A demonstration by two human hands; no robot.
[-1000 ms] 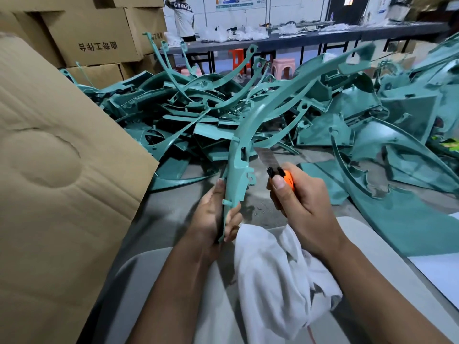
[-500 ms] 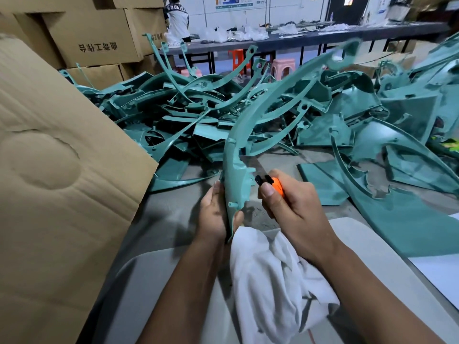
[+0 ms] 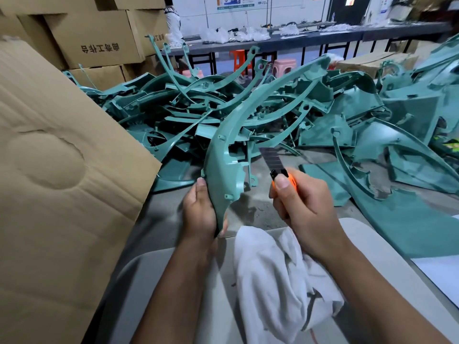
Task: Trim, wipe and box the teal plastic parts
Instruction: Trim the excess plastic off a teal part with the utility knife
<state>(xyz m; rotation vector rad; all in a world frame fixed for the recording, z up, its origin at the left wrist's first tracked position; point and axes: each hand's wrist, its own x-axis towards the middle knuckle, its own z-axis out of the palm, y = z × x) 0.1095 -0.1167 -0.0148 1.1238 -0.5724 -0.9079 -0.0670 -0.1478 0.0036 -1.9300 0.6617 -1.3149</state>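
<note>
- Since half a second ago our right hand [image 3: 304, 204], gripping the orange knife [image 3: 285, 176], pulled clear of the teal part [image 3: 224, 167].
- Our left hand [image 3: 201, 212] grips its lower end, fingers hidden behind.
- Carton [image 3: 96, 38] print reads upside down.

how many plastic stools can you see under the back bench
2: an orange stool left of a pink stool, both under the long bench. Others may be hidden behind the teal parts pile.
</note>
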